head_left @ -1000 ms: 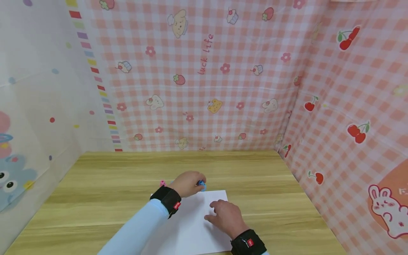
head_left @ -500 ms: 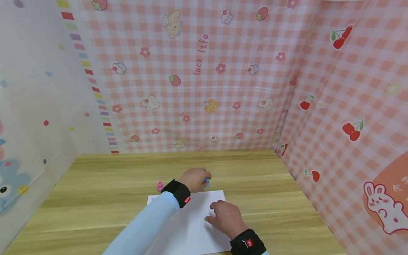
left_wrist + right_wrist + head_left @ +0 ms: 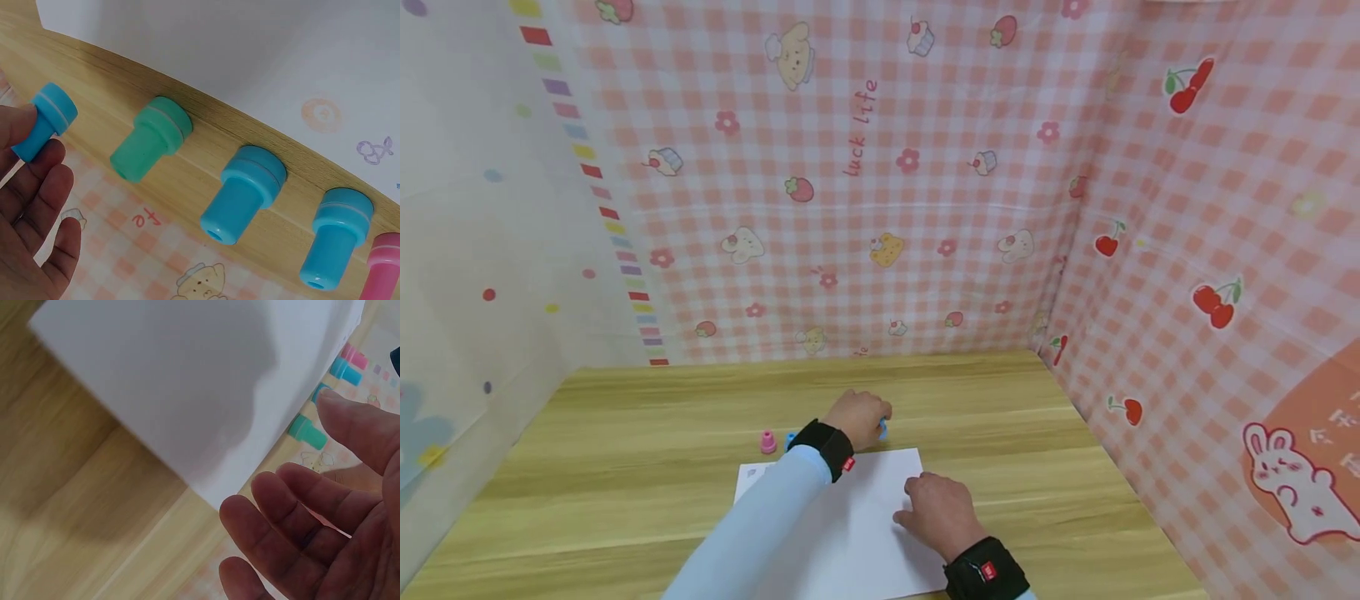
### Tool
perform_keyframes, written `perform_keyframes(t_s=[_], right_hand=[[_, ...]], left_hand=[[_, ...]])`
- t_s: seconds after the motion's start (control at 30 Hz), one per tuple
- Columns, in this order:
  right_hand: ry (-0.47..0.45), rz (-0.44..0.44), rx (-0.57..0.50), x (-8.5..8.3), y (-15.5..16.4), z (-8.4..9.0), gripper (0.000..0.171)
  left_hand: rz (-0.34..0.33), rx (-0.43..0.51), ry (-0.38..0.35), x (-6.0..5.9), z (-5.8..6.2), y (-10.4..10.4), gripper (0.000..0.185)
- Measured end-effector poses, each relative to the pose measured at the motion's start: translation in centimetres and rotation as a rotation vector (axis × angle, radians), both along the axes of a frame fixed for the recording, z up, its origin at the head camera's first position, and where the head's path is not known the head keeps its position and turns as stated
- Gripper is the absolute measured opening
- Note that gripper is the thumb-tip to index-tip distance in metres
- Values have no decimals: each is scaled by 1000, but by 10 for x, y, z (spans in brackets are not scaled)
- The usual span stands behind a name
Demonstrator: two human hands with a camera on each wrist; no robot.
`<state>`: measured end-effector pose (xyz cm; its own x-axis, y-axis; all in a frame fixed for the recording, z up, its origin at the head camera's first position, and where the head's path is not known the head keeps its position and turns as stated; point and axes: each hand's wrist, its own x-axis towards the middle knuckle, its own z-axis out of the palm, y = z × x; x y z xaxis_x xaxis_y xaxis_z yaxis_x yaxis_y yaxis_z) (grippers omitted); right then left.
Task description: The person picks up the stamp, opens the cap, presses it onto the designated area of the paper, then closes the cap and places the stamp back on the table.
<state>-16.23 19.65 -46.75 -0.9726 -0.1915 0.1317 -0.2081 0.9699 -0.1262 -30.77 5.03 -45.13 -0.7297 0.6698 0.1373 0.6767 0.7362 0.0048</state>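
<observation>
My left hand (image 3: pixel 859 417) pinches a blue stamp (image 3: pixel 55 106) between thumb and fingers, past the paper's far edge. In the left wrist view, a green stamp (image 3: pixel 152 139), a blue stamp (image 3: pixel 244 195), another blue stamp (image 3: pixel 336 237) and a pink stamp (image 3: pixel 382 265) stand in a row along that edge. The white paper (image 3: pixel 850 533) bears an orange round print (image 3: pixel 321 115) and a purple print (image 3: pixel 375 150). Above the paper's right side, my right hand (image 3: pixel 942 515) holds nothing, its fingers loosely bent.
The wooden table (image 3: pixel 625 467) runs back to a pink checked cloth (image 3: pixel 850 275). More checked cloth (image 3: pixel 1150 333) borders the right side, and a white dotted cloth (image 3: pixel 512 333) borders the left.
My left hand, with the blue stamp, has moved right and slightly back from the row, uncovering the pink stamp and part of a blue one. My right hand stays nearly still. The view has shifted slightly.
</observation>
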Motion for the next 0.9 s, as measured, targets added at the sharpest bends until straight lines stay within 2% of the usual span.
perform_keyframes(t_s=[0.3,0.57,0.73,0.9], right_hand=[[-33,-31,27,1,2,-1,31],[-71,-36,1,-2,0,-1,31],[-62,-21,1,-1,-1,-1,31],[-62,-22,-2,-2,-2,-1,31]], left_hand=[[67,-52,-40,-2,-7,-3,17],[73,-55,-33,-1,-14,-6,17],[79,-61,-28,-1,-20,-8,17],[87,-53,-36,0,-18,-12,19]])
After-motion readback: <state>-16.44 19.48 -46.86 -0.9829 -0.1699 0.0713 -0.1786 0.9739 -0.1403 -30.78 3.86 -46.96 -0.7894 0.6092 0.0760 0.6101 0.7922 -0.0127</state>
